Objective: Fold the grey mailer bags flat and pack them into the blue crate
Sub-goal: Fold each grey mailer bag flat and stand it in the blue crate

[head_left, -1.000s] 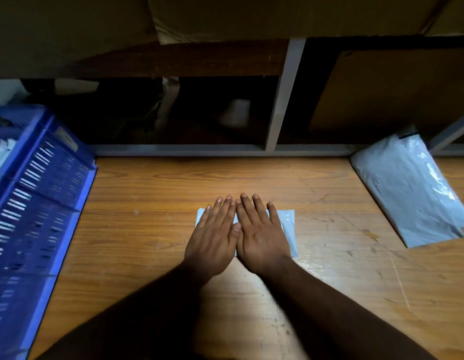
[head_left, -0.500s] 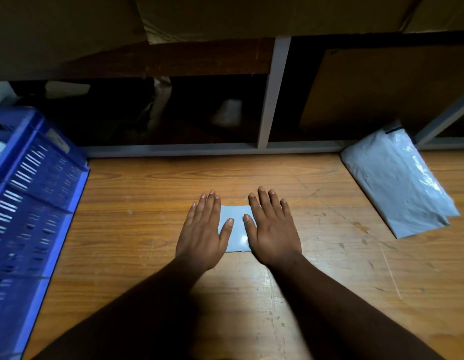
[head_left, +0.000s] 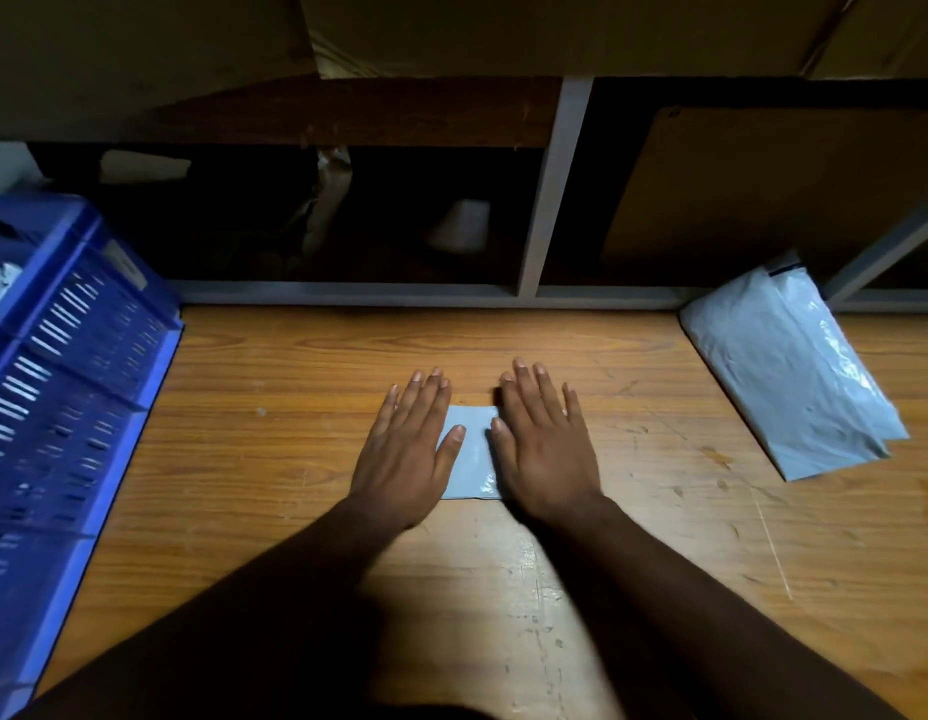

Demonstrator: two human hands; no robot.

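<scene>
Pale grey folded mailer bag (head_left: 471, 454), blue slotted crate (head_left: 72, 387), orange-brown wood-grain table (head_left: 274, 439), grey shelf frame (head_left: 552, 189)

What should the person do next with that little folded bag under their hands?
Probably pick it up and carry it to the blue crate on the left. The folded bag already lies flat on the table beneath the left hand and right hand, both pressing with straight fingers.

Folded mailer bag (head_left: 471, 454): only a centre strip shows; left part hidden under left hand (head_left: 407, 454), right part under right hand (head_left: 545, 449).

Blue crate (head_left: 72, 387), left of the bag: cut by the left and bottom edges; contents show only as pale scraps, unidentifiable.

Shelf recess (head_left: 347, 220) beyond the bag: too dark, pale shapes inside unreadable.

Both forearms run out the bottom edge.
</scene>
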